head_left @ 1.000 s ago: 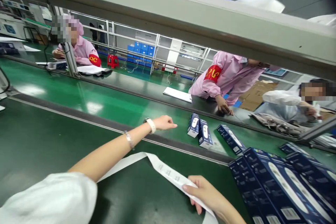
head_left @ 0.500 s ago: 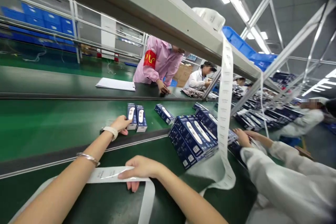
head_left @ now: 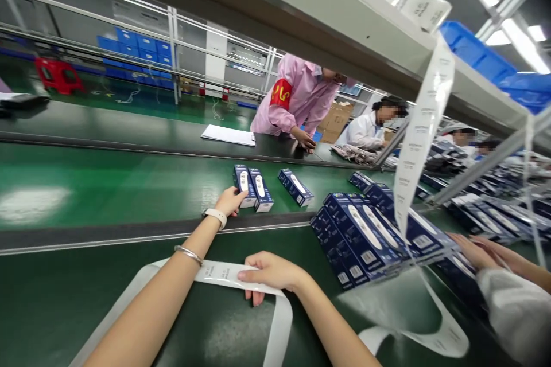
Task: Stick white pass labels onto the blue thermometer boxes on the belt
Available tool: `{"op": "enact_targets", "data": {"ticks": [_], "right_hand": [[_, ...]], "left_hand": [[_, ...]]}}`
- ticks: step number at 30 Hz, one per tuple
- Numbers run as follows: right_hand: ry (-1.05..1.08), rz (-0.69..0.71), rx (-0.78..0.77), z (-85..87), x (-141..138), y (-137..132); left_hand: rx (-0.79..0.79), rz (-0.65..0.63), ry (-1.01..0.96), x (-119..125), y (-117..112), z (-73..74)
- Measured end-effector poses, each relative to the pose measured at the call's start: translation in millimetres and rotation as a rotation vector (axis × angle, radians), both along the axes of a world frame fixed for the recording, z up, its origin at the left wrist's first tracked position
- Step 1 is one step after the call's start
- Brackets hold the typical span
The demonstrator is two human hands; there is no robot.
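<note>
My left hand (head_left: 230, 200), with a white watch and a bangle on its arm, grips the near left side of a small blue box (head_left: 244, 186) on the green belt. A second blue box (head_left: 260, 190) lies right beside that one. Its printing shows a white, elongated device. Closer to me, my right hand (head_left: 272, 276) pinches a strip of printed labels (head_left: 219, 273) between thumb and fingers. The strip passes under my left forearm, and its other end hangs down from my right hand.
Another blue box (head_left: 296, 187) lies on the belt. Stacked blue boxes (head_left: 357, 235) stand to the right, near a co-worker's hands (head_left: 477, 249). A hanging label strip (head_left: 424, 132) drops from the overhead shelf (head_left: 301, 17). Across the belt, a person in pink (head_left: 297, 97) leans over near a white paper pad (head_left: 228, 135).
The view has turned left, so things appear farther right. My left hand stays at the same box and my right hand keeps its hold on the label strip. The hanging strip has swung.
</note>
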State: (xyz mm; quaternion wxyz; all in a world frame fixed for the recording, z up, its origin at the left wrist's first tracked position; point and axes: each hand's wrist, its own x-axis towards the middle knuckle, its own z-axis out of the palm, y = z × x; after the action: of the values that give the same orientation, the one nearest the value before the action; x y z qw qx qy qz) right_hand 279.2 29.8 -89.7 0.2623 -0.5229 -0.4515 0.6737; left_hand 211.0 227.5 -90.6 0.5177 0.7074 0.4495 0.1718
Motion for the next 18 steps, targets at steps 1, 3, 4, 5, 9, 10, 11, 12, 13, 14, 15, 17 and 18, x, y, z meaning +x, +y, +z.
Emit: {"op": "enact_targets", "data": {"ticks": [1, 3, 4, 5, 9, 10, 11, 12, 13, 14, 15, 17, 18], "right_hand": [[-0.008, -0.003, 0.007, -1.4, 0, 0], [-0.021, -0.008, 0.007, -4.1, 1, -1], [-0.030, -0.012, 0.005, -5.2, 1, -1], [-0.036, -0.017, 0.002, -5.8, 1, -1], [-0.035, -0.026, 0.005, -4.9, -1, -2], [-0.032, -0.027, 0.006, -4.5, -2, -2], [-0.031, -0.027, 0.006, -4.2, -2, -2], [-0.032, -0.028, 0.003, -4.1, -2, -2], [-0.035, -0.028, -0.001, -4.3, -1, -2], [-0.039, -0.027, -0.005, -4.6, -1, -2], [-0.043, -0.024, -0.006, -5.1, -1, -2], [-0.046, -0.016, -0.001, -6.2, 0, -2], [-0.042, -0.010, 0.004, -6.7, 1, -2]], "left_hand": [[-0.003, -0.006, -0.016, -1, 0, -1.1], [-0.014, -0.020, -0.050, -2, 0, -2.4], [-0.020, -0.029, -0.066, -2, 0, -2.9], [-0.024, -0.039, -0.080, -2, -1, -3.2], [-0.024, -0.083, -0.116, 1, -5, -4.8], [-0.019, -0.091, -0.120, 2, -6, -5.5], [-0.012, -0.097, -0.122, 2, -6, -6.2], [-0.002, -0.101, -0.122, 3, -6, -7.2], [0.012, -0.103, -0.121, 4, -6, -8.4], [0.028, -0.103, -0.119, 4, -6, -9.7], [0.049, -0.102, -0.116, 4, -6, -11.3], [0.100, -0.100, -0.108, 5, -5, -14.6], [0.129, -0.099, -0.104, 5, -5, -16.1]]}}
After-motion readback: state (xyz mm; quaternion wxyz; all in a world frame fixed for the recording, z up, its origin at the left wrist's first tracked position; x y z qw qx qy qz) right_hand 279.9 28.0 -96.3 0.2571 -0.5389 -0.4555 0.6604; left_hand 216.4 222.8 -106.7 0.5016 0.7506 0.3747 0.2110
